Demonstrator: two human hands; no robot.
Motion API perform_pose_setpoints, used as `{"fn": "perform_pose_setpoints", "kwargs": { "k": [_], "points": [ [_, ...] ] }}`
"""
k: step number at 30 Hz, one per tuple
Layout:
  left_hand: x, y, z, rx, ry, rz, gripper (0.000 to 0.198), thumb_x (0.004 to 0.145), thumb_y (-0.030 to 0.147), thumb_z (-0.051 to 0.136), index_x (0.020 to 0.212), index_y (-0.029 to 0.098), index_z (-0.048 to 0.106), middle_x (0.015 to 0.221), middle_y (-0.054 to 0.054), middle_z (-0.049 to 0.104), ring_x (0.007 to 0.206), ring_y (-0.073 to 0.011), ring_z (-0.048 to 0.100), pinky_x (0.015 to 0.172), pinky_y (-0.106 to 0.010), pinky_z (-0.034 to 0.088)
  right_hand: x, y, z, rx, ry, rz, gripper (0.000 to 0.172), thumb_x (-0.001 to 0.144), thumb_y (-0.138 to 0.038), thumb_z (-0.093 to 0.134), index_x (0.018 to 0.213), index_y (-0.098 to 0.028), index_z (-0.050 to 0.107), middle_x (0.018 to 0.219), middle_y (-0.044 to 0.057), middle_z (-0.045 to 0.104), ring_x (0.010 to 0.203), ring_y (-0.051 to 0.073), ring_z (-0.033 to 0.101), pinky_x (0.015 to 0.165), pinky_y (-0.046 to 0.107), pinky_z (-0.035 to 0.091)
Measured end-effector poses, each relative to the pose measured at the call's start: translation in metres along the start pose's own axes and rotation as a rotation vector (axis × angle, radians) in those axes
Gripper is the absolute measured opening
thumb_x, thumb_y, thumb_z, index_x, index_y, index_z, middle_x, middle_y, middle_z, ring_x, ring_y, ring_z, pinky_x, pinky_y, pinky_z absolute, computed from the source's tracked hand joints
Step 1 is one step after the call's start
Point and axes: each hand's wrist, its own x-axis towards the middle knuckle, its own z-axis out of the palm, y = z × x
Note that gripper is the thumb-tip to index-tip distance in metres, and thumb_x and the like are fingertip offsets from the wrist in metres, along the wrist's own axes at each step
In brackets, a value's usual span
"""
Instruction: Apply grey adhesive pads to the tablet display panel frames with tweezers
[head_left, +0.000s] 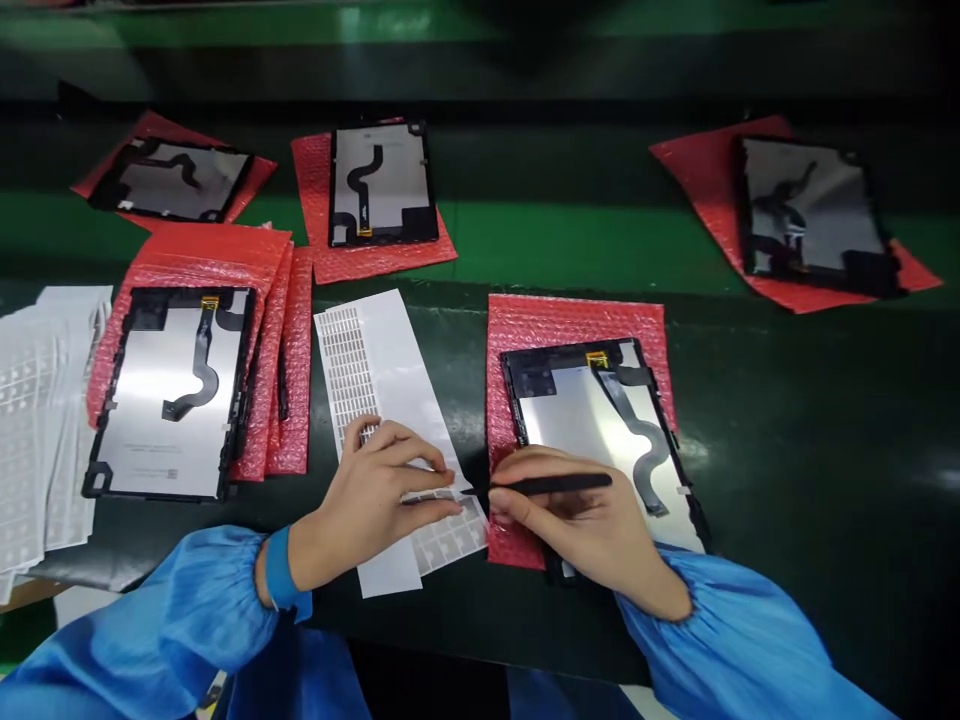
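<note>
My right hand (581, 515) grips a pair of black tweezers (559, 485) whose tip points left, onto a sheet of grey stickers (454, 540). My left hand (386, 480) lies on the sheets, thumb and forefinger apart on either side of the tweezer tip. Under it are white paper (405, 350) and a strip of small rectangular labels (349, 365). Below my right hand a display panel (577, 410) with a curved ribbon cable (637, 430) rests face down on a red bubble bag (510, 320). Part of the panel is hidden by the hand.
Another display panel (169, 370) lies on stacked red bubble bags (289, 400) at left. Sticker sheets (56, 420) are piled at the far left. Farther back, on a green strip (555, 240), panels (394, 185) sit on red bags, one panel (825, 205) at right.
</note>
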Motion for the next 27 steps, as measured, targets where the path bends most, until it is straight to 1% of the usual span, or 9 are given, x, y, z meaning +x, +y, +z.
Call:
{"fn": "perform_pose_setpoints", "kwargs": {
  "k": [3, 7, 10, 12, 14, 16, 19, 21, 27],
  "points": [
    [0.0009, 0.0026, -0.0046, -0.064, -0.019, -0.056, 0.016, 0.087, 0.046, 0.079, 0.097, 0.033, 0.080, 0.103, 0.004, 0.076, 0.102, -0.0172, 0.062, 0.104, -0.043, 0.028, -0.0017, -0.0021, 0.0043, 0.089, 0.008, 0.144, 0.020, 0.079, -0.028, 0.087, 0.094, -0.019, 0.079, 0.087, 0.008, 0.079, 0.067, 0.020, 0.077, 0.056, 0.021, 0.064],
    [0.0013, 0.0050, -0.0055, -0.086, -0.028, -0.067, 0.010, 0.088, 0.041, 0.080, 0.093, 0.032, 0.080, 0.102, 0.005, 0.076, 0.102, -0.0173, 0.061, 0.105, -0.043, 0.026, -0.0033, 0.0003, 0.0066, 0.132, 0.047, 0.203, 0.024, 0.067, -0.027, 0.096, 0.081, -0.019, 0.077, 0.070, 0.005, 0.078, 0.055, 0.019, 0.075, 0.052, 0.015, 0.061],
    [0.0014, 0.0049, -0.0050, -0.115, -0.020, -0.069, 0.009, 0.087, 0.039, 0.081, 0.092, 0.031, 0.079, 0.102, 0.006, 0.076, 0.102, -0.0173, 0.061, 0.106, -0.043, 0.024, -0.0024, 0.0012, 0.0049, 0.162, 0.052, 0.226, 0.024, 0.068, -0.027, 0.096, 0.084, -0.020, 0.079, 0.074, 0.005, 0.079, 0.063, 0.021, 0.078, 0.059, 0.016, 0.063],
    [0.0012, 0.0045, -0.0047, -0.132, -0.012, -0.064, 0.009, 0.086, 0.037, 0.082, 0.092, 0.031, 0.078, 0.102, 0.006, 0.076, 0.102, -0.0172, 0.062, 0.106, -0.043, 0.023, -0.0006, -0.0006, 0.0030, 0.130, -0.014, 0.219, 0.020, 0.073, -0.029, 0.092, 0.088, -0.020, 0.081, 0.082, 0.006, 0.080, 0.069, 0.023, 0.079, 0.064, 0.020, 0.066],
    [0.0008, 0.0041, -0.0045, -0.136, -0.005, -0.060, 0.008, 0.087, 0.037, 0.081, 0.091, 0.031, 0.078, 0.103, 0.006, 0.076, 0.103, -0.0177, 0.062, 0.107, -0.043, 0.023, 0.0007, -0.0028, 0.0017, 0.070, -0.059, 0.177, 0.016, 0.077, -0.030, 0.089, 0.088, -0.020, 0.083, 0.088, 0.007, 0.081, 0.074, 0.024, 0.080, 0.065, 0.022, 0.067],
    [0.0003, 0.0039, -0.0044, -0.127, -0.010, -0.063, 0.009, 0.087, 0.038, 0.081, 0.092, 0.031, 0.079, 0.104, 0.005, 0.076, 0.104, -0.0182, 0.061, 0.108, -0.044, 0.023, 0.0004, -0.0036, 0.0018, 0.036, -0.038, 0.147, 0.015, 0.078, -0.030, 0.088, 0.088, -0.020, 0.082, 0.089, 0.008, 0.081, 0.074, 0.024, 0.080, 0.064, 0.023, 0.068],
    [-0.0001, 0.0038, -0.0047, -0.100, -0.026, -0.066, 0.010, 0.088, 0.041, 0.079, 0.093, 0.033, 0.079, 0.106, 0.005, 0.076, 0.104, -0.0178, 0.062, 0.108, -0.044, 0.024, -0.0030, -0.0008, 0.0033, 0.038, 0.042, 0.156, 0.019, 0.079, -0.033, 0.088, 0.090, -0.019, 0.080, 0.081, 0.006, 0.080, 0.065, 0.023, 0.078, 0.062, 0.024, 0.068],
    [-0.0003, 0.0037, -0.0049, -0.086, -0.027, -0.055, 0.012, 0.088, 0.043, 0.079, 0.095, 0.033, 0.080, 0.107, 0.006, 0.076, 0.104, -0.0176, 0.062, 0.108, -0.044, 0.024, -0.0055, 0.0022, 0.0034, 0.029, 0.064, 0.152, 0.020, 0.080, -0.035, 0.088, 0.091, -0.020, 0.079, 0.079, 0.005, 0.080, 0.062, 0.023, 0.078, 0.060, 0.025, 0.068],
    [0.0002, 0.0018, -0.0034, -0.036, -0.031, -0.045, 0.013, 0.089, 0.045, 0.078, 0.095, 0.034, 0.080, 0.107, 0.006, 0.076, 0.105, -0.0171, 0.063, 0.108, -0.043, 0.026, -0.0088, 0.0063, 0.0033, -0.044, 0.053, 0.156, 0.024, 0.080, -0.040, 0.087, 0.090, -0.021, 0.078, 0.073, 0.004, 0.078, 0.057, 0.022, 0.076, 0.053, 0.024, 0.065]
  ]
}}
